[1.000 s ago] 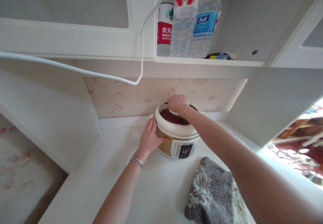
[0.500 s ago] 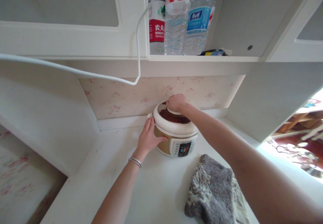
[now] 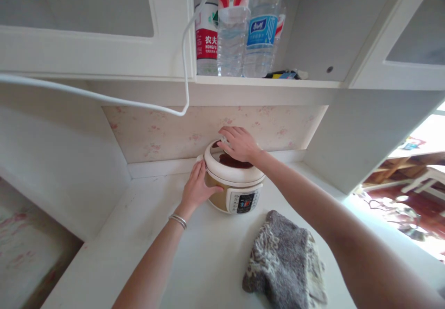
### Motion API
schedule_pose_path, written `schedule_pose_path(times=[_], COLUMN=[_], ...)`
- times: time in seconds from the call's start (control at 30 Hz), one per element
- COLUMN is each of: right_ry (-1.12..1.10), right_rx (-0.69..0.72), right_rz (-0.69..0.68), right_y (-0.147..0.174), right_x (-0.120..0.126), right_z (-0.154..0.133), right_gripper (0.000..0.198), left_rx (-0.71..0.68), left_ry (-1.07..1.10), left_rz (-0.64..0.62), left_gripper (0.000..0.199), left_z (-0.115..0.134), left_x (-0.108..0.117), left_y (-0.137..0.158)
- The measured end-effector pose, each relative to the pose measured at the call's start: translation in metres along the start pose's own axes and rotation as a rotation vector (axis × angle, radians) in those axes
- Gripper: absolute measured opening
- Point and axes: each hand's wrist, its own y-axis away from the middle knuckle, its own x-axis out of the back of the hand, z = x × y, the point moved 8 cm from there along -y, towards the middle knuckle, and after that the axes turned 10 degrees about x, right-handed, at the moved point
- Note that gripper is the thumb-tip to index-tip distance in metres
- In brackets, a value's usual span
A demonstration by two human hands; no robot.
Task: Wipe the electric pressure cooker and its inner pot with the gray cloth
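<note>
A cream and gold electric pressure cooker (image 3: 217, 196) with a dark, shiny lid top stands on the white counter against the back wall. My left hand (image 3: 199, 187) holds its left side, with the fingertips near the side handle and the thumb across the front. Over the lid is my right hand (image 3: 239, 144), its fingers apart and loosened from the lid handle, which it mostly hides. On the front, the control panel (image 3: 245, 201) faces me. A grey and cream patterned cloth (image 3: 283, 258) lies crumpled on the counter nearer to me, below my right forearm.
An overhead cabinet shelf (image 3: 271, 82) holds several plastic bottles (image 3: 232, 44). A white cable (image 3: 146, 106) hangs in front of it and runs left. Side panels (image 3: 330, 135) close in the counter (image 3: 205, 253). At the far right, furniture stands in bright light.
My right hand has opened from a fist on the lid handle to spread fingers above it. My left hand keeps its place on the cooker. The whole view has shifted slightly.
</note>
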Motion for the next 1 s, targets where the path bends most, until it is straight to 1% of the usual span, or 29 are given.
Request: schedule_pose_path(times=[0.03,0.1,0.17,0.2,0.23,0.27,0.33,0.37,0.43,0.5,0.53,0.6,0.67,0.7,0.77,0.87,0.93,1.0], right_ry=[-0.045,-0.163,-0.308,-0.387,-0.460,-0.522,-0.586,-0.612,-0.635,-0.551,-0.470,-0.284,-0.167,-0.156,-0.208,-0.314,-0.363,-0.406], right_rx=[0.016,0.046,0.025,-0.023,-0.122,-0.279,-0.697,-0.846,-0.978,-1.059,-1.081,-1.078,-1.011,-0.964,-0.854,-0.726,-0.693,-0.704], right_rz=[0.077,0.149,0.126,0.087,0.048,0.010,-0.102,-0.160,-0.276,-0.374,-0.413,-0.451,-0.464,-0.472,-0.491,-0.488,-0.459,-0.412], right_y=[0.011,0.043,0.086,0.111,0.139,0.170,0.239,0.270,0.316,0.346,0.356,0.363,0.361,0.358,0.352,0.347,0.345,0.345], right_x=[0.013,0.032,0.039,0.037,0.032,0.023,-0.002,-0.015,-0.041,-0.063,-0.072,-0.083,-0.092,-0.097,-0.106,-0.114,-0.116,-0.116], right_z=[-0.011,-0.036,-0.063,-0.075,-0.084,-0.090,-0.097,-0.106,-0.128,-0.143,-0.148,-0.150,-0.146,-0.143,-0.134,-0.116,-0.106,-0.098], right_gripper=[0.042,0.032,0.022,0.019,0.018,0.019,0.026,0.031,0.044,0.058,0.066,0.081,0.089,0.088,0.083,0.067,0.055,0.050], left_rx=[-0.012,-0.036,-0.050,-0.050,-0.047,-0.041,-0.030,-0.029,-0.037,-0.050,-0.054,-0.051,-0.041,-0.038,-0.034,-0.023,-0.019,-0.016], left_ry=[-0.003,-0.009,-0.010,-0.009,-0.007,-0.007,-0.010,-0.011,-0.010,-0.008,-0.009,-0.017,-0.023,-0.023,-0.018,-0.005,0.004,0.007], left_rz=[0.013,0.032,0.040,0.042,0.041,0.040,0.041,0.044,0.055,0.071,0.078,0.086,0.083,0.079,0.070,0.064,0.065,0.060], left_gripper=[0.115,0.113,0.113,0.113,0.113,0.113,0.113,0.113,0.113,0.113,0.113,0.112,0.113,0.113,0.115,0.115,0.115,0.115], left_z=[0.000,0.001,0.001,0.001,0.000,-0.001,-0.003,-0.004,-0.004,-0.005,-0.005,-0.006,-0.008,-0.008,-0.009,-0.010,-0.009,-0.008], left_x=[0.000,0.000,-0.001,-0.001,-0.002,-0.003,-0.004,-0.005,-0.006,-0.007,-0.007,-0.008,-0.010,-0.010,-0.011,-0.011,-0.010,-0.009], left_y=[0.000,0.000,0.000,0.000,0.000,0.000,-0.001,-0.001,-0.001,-0.001,-0.001,0.000,-0.001,-0.001,-0.001,-0.002,-0.002,-0.002])
